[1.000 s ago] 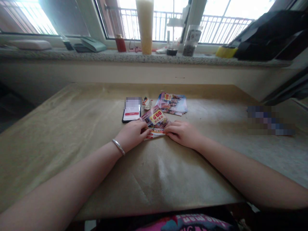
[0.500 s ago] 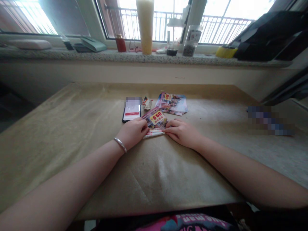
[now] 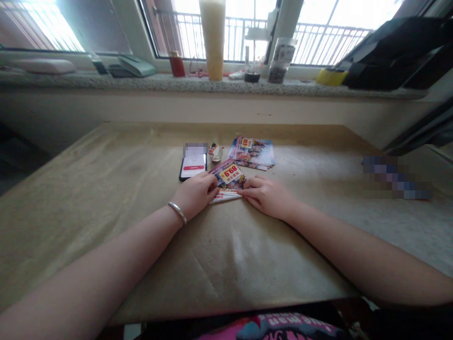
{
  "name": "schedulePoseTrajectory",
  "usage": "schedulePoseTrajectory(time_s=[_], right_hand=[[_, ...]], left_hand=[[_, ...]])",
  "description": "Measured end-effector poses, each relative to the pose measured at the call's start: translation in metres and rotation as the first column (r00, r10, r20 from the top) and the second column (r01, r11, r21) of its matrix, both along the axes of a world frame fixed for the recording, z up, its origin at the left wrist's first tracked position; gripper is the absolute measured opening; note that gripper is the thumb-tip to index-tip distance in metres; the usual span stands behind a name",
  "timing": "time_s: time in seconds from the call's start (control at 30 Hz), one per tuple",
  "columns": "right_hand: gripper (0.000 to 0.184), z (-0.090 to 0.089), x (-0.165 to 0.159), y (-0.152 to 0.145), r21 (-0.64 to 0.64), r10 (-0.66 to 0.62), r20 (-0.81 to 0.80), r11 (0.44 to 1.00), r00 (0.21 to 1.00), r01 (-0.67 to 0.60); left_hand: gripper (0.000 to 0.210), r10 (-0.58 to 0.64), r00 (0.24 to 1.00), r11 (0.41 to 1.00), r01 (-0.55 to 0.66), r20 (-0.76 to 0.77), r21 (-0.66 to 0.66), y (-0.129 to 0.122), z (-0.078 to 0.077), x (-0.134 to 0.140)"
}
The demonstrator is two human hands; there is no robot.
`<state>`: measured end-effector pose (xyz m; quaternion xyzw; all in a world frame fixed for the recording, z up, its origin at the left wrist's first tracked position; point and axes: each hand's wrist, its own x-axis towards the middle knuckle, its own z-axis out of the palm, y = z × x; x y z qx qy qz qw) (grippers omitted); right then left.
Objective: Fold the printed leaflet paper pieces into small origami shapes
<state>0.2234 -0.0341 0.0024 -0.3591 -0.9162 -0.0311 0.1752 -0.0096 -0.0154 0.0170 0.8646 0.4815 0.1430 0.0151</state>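
Note:
A printed leaflet (image 3: 230,175) with a yellow price patch lies in front of me, its near edge folded over to show a white strip. My left hand (image 3: 195,192), with a silver bangle at the wrist, is closed on the leaflet's left side, thumb on the folded strip. At the right end of the fold, my right hand (image 3: 267,194) grips the edge, its index finger stretched along the strip. The undersides of both hands' fingers are hidden. Just behind the leaflet is a stack of similar leaflets (image 3: 256,153).
A phone (image 3: 194,165) with a lit screen lies beyond my left hand. Next to it sits a small crumpled paper piece (image 3: 215,153). A blurred flat item (image 3: 394,178) rests at the table's right. Bottles and a yellow tumbler (image 3: 213,42) stand on the stone windowsill (image 3: 141,83).
Almost nothing differs. Both hands keep their hold on the leaflet's folded edge, and the whole view has shifted very slightly.

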Motion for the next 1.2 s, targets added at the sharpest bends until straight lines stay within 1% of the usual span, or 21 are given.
schedulePoseTrajectory(time_s=[0.07, 0.13, 0.23, 0.37, 0.63, 0.9, 1.07, 1.2], right_hand=[[0.028, -0.001, 0.0, 0.0, 0.02, 0.002, 0.011, 1.0, 1.0, -0.002], [0.029, -0.001, 0.001, 0.0, 0.046, 0.005, 0.029, 0.999, 1.0, -0.006], [0.029, 0.0, 0.003, 0.001, 0.078, -0.002, 0.063, 0.997, 0.998, -0.003], [0.028, 0.001, 0.005, 0.004, 0.067, -0.001, 0.063, 0.998, 0.998, -0.004], [0.029, -0.004, 0.007, 0.007, 0.07, 0.006, 0.037, 0.998, 0.999, -0.009], [0.029, -0.005, 0.008, 0.008, 0.054, 0.007, 0.038, 0.998, 0.999, -0.009], [0.029, -0.006, 0.008, 0.009, 0.038, 0.0, 0.003, 0.999, 1.0, 0.0], [0.03, -0.006, 0.007, 0.009, 0.016, -0.024, -0.029, 1.0, 0.999, 0.025]], left_hand=[[0.009, -0.042, 0.999, 0.999, 0.042, 0.029, 0.022, 0.0, -0.001, -0.001], [0.016, -0.102, 0.994, 0.994, 0.102, 0.026, 0.033, -0.002, 0.0, -0.003], [0.027, -0.203, 0.977, 0.978, 0.205, -0.059, 0.036, -0.007, 0.006, -0.004], [0.023, -0.291, 0.946, 0.954, 0.298, -0.142, 0.025, -0.015, 0.011, -0.004], [0.023, -0.268, 0.948, 0.961, 0.276, -0.173, 0.027, -0.017, 0.01, -0.002], [0.025, -0.259, 0.946, 0.962, 0.27, -0.196, 0.031, -0.016, 0.01, -0.003], [0.027, -0.269, 0.94, 0.956, 0.287, -0.208, 0.063, -0.017, 0.01, -0.002], [0.027, -0.262, 0.942, 0.958, 0.281, -0.21, 0.062, -0.018, 0.01, -0.002]])
